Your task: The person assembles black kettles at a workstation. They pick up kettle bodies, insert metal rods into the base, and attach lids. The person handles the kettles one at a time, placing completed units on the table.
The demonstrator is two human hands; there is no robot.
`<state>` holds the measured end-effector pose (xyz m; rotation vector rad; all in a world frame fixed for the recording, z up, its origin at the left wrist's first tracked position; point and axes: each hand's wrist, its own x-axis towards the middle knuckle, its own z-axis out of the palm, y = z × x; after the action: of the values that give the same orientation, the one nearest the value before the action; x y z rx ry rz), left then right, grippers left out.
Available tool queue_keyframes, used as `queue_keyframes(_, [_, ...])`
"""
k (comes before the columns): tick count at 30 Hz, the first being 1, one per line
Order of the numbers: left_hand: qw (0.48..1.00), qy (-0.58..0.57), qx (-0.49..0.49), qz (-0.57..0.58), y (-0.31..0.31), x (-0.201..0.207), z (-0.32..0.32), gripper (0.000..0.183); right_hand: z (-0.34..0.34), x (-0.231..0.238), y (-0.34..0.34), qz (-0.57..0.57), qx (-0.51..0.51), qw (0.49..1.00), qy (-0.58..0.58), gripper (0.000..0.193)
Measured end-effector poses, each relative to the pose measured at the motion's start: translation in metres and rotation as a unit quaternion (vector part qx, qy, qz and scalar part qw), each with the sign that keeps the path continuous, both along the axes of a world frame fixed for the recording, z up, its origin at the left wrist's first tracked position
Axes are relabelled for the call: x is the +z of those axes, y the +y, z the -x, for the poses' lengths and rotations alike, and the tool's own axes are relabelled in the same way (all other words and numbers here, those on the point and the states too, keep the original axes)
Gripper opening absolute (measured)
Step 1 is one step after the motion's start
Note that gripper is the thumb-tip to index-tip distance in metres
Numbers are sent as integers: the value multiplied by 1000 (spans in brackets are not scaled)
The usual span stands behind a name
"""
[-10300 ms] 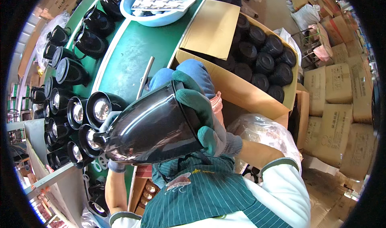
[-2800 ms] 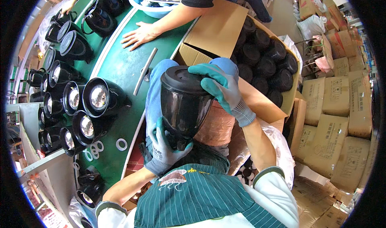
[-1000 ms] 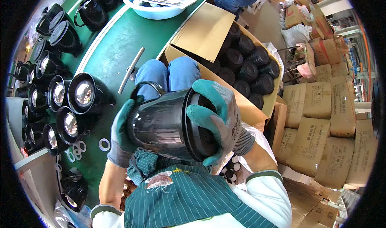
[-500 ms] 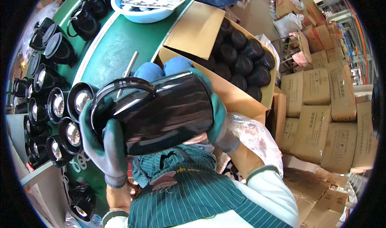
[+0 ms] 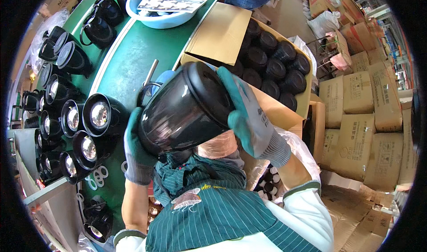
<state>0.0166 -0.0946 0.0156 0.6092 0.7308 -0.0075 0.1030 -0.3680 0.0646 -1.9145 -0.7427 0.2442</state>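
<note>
Black pot (image 5: 178,112) lies slantwise between the gloved hands, its long axis running from the left hand (image 5: 138,149) up and across to the right hand (image 5: 252,118). The left hand is curled partway around the narrower end, its fingertips not all in sight; the handle (image 5: 143,94) stands just above that hand, on the side away from the wearer. The right hand is spread wide, fingers and thumb bent against the black lid (image 5: 215,86), and is the nearer one to that broad end. Silvery-lined black vessels (image 5: 99,114) lie left of the left hand; the open carton (image 5: 275,104) is beyond the right
</note>
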Motion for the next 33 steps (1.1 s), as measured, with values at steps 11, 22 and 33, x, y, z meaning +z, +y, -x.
queue_keyframes(11, [773, -138, -331, -523, -2, -25, 23, 74, -44, 4, 12, -81, 177, 961, -198, 112])
queue_keyframes(22, [992, -10, -122, -41, -13, -11, 25, 36, -19, 3, 18, -144, 68, 987, 17, 66])
queue_keyframes(33, [773, -93, -267, -568, -21, -160, 44, 41, -49, -40, 32, -83, 44, 934, 344, 40])
